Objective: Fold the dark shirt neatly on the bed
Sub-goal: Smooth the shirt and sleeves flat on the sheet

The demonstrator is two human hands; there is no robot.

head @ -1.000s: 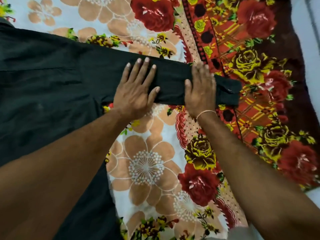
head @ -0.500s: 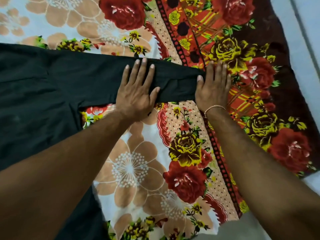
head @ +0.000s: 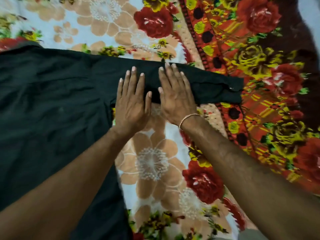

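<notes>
Creases could set into the sleeve [head: 216, 87] if both flat, open-fingered hands, left hand [head: 131, 103] and right hand [head: 174, 99], drag the dark shirt [head: 52, 110] unevenly

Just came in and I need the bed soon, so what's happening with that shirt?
A person is working on a dark shirt spread flat on the floral bedsheet. Both hands are open and pressed palm-down, side by side, on the sleeve that stretches out to the right: the left hand nearer the shirt's body, the right hand beside it, toward the cuff. The sleeve lies straight and has not been folded in yet, so the folding looks barely begun.
</notes>
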